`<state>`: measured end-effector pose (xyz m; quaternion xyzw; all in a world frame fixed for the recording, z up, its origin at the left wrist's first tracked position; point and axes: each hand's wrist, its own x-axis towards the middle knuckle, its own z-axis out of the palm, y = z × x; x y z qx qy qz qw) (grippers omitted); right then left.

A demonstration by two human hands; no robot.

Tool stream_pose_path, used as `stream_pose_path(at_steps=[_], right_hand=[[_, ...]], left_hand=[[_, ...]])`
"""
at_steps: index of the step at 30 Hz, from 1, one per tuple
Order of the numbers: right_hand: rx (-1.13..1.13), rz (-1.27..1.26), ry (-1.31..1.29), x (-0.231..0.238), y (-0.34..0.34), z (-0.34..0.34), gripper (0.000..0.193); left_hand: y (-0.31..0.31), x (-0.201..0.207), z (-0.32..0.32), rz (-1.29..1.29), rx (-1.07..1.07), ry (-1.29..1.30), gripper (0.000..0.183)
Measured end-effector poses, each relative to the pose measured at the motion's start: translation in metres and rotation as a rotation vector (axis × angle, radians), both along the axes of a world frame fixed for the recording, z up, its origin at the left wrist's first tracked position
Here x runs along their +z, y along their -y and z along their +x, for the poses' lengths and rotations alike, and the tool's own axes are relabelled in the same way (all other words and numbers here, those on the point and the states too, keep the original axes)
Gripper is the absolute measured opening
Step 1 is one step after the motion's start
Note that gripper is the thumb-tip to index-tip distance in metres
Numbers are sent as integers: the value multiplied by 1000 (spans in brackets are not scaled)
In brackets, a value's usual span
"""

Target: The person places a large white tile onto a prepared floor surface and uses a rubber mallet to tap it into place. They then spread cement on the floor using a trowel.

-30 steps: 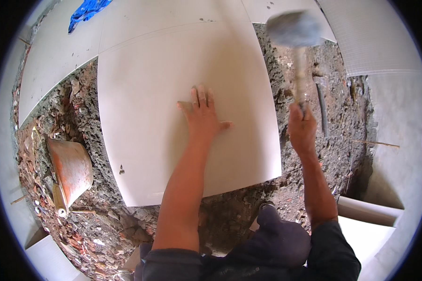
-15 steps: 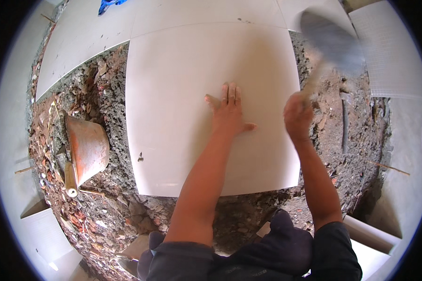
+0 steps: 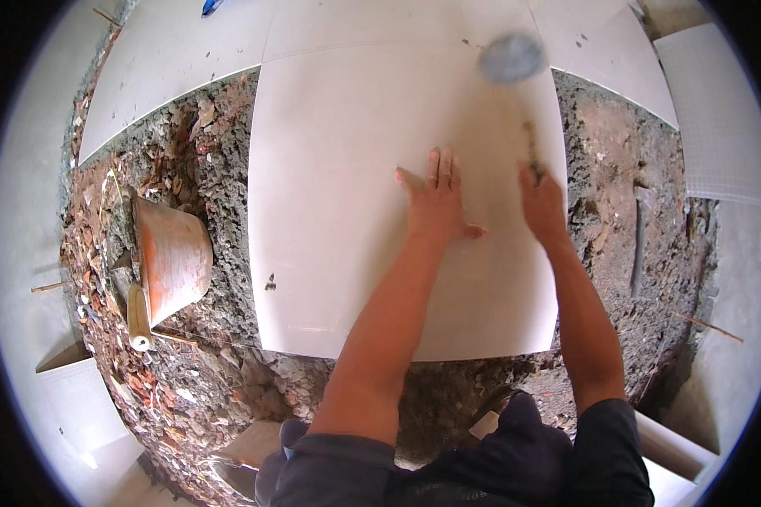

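Swung leftward since a moment ago, the rubber mallet (image 3: 512, 57) now blurs over the large white floor tile's (image 3: 338, 211) far right corner, gripped by the right hand (image 3: 543, 201); the left hand (image 3: 435, 198) presses flat, fingers spread, just left.

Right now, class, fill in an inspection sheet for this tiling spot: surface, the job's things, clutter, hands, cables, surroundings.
Surface: rough grey-brown mortar bed with rubble, uneven.
Job's things: large white tile lying on the bed; mallet, head blurred, above the tile's far right part.
Clutter: orange bucket tipped on its side left of the tile; stone chips beside it.
Hands: left hand pressed flat on the tile, fingers spread; right hand closed round the mallet handle.
Cables: nothing seen.
Surroundings: laid white tiles along the far side; a blue object at the top edge; loose tile to the right.
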<state>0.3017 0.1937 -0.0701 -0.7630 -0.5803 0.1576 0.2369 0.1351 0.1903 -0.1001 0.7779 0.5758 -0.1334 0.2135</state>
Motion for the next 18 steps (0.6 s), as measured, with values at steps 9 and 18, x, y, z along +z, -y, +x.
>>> stream_pose_path(at_steps=[9,18], right_hand=[[221,-66,121,-7,-26,-17,37],[246,70,-46,-19,-55,-36,44]], left_hand=[[-3,-4,0,5,-1,15,128],[-6,-11,-3,44,-3,49,131]])
